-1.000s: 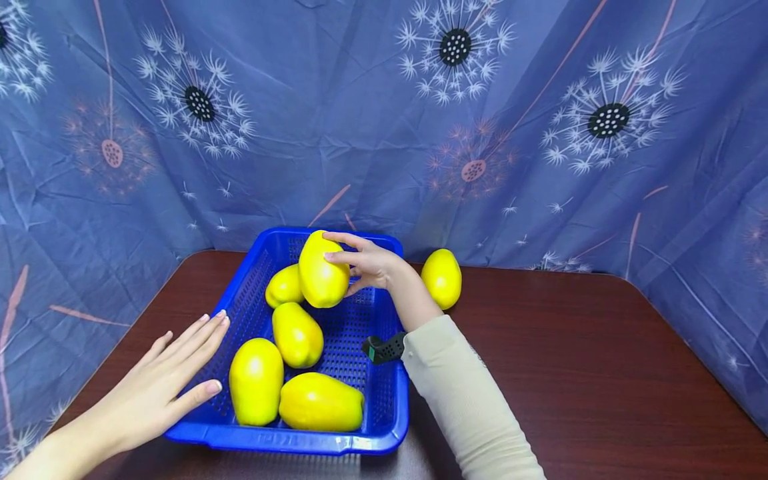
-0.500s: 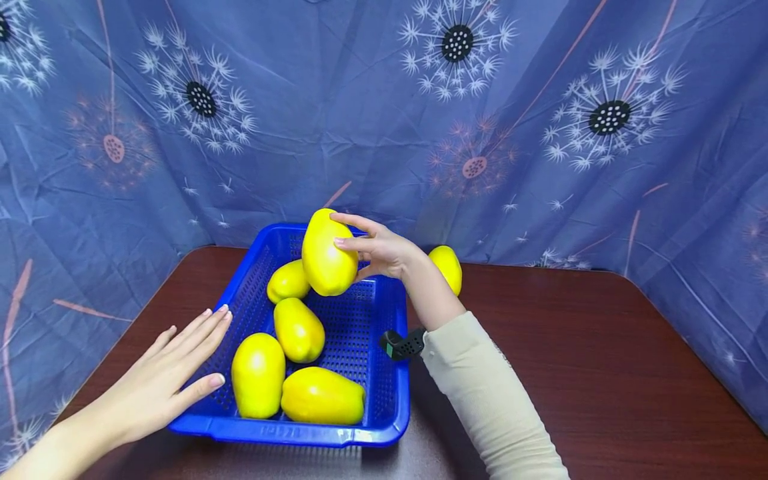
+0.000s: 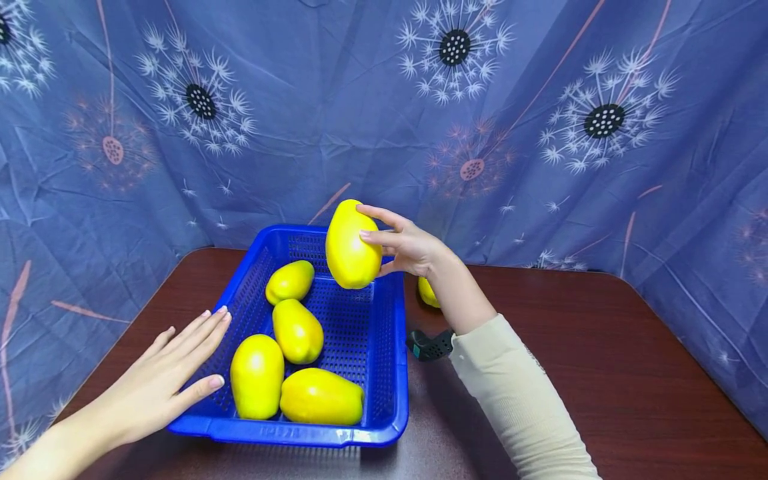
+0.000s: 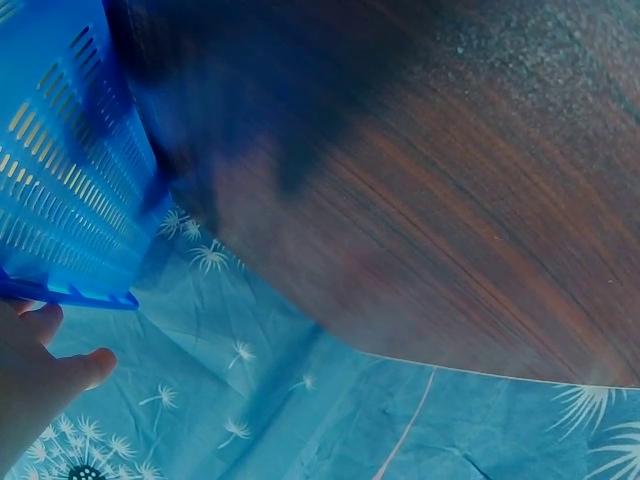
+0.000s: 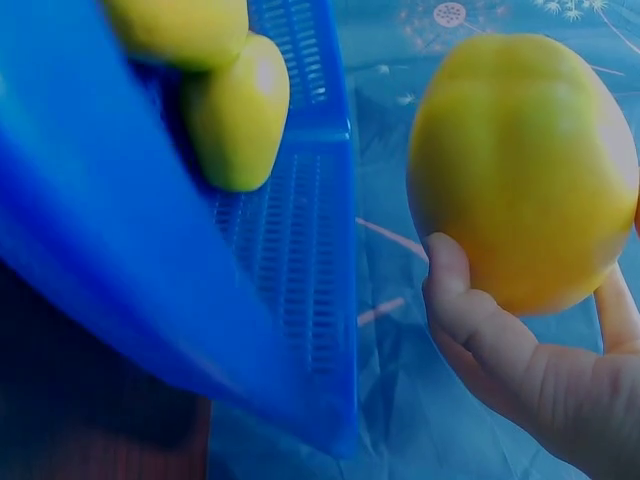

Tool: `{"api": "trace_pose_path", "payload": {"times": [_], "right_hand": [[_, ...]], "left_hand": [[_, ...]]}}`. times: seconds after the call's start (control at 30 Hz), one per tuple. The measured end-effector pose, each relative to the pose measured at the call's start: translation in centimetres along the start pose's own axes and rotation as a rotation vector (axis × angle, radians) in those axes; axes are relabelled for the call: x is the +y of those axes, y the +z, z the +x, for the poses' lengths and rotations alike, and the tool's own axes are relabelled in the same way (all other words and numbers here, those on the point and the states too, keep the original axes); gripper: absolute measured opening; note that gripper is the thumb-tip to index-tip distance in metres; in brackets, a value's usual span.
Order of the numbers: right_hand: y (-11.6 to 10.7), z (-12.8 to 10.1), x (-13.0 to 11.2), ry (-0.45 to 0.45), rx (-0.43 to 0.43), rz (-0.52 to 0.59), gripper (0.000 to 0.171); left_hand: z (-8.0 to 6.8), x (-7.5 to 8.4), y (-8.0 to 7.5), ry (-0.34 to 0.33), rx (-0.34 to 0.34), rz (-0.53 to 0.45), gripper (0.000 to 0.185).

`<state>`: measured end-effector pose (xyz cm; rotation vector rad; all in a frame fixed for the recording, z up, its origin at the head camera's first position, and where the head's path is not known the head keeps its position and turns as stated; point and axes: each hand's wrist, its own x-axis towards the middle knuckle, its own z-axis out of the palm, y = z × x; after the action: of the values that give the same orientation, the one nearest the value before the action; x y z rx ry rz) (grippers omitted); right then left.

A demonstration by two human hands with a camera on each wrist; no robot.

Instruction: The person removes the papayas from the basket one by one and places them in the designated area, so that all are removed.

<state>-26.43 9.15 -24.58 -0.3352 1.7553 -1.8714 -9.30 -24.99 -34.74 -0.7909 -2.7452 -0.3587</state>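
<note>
Here we hold one yellow fruit up over the far right corner of the blue basket.

Our right hand has its grip curled round that fruit, thumb below and fingers on top, clear of the basket. Our left hand lies flat with its grip spread, fingers straight against the basket's left wall. Four more yellow fruits lie inside, and another fruit sits on the table behind our right wrist.
</note>
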Motion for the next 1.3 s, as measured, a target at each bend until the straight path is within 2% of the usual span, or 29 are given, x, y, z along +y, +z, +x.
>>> {"api": "trace_pose_path", "payload": {"times": [0.27,0.5,0.73,0.9,1.3], "right_hand": [[-2.0,-2.0,-0.6,-0.023,-0.016,-0.009,0.056],[-4.6,-3.7,-1.0,-0.030,0.014,0.007,0.057],[-7.2,-5.6,-1.0,-0.018,0.065,-0.040,0.060],[-9.1,-7.1,-0.8,-0.011,0.080,-0.085,0.063],[-13.1,-10.1,1.1,0.012,0.120,-0.099,0.066]], "left_hand": [[-0.1,0.0,-0.1,-0.011,-0.002,0.002,0.073],[-0.1,0.0,0.0,-0.006,-0.008,0.000,0.072],[0.0,0.0,-0.1,-0.007,-0.012,0.010,0.073],[-0.1,0.0,-0.2,-0.011,-0.020,0.009,0.073],[-0.1,0.0,-0.1,-0.015,-0.023,0.005,0.072]]}}
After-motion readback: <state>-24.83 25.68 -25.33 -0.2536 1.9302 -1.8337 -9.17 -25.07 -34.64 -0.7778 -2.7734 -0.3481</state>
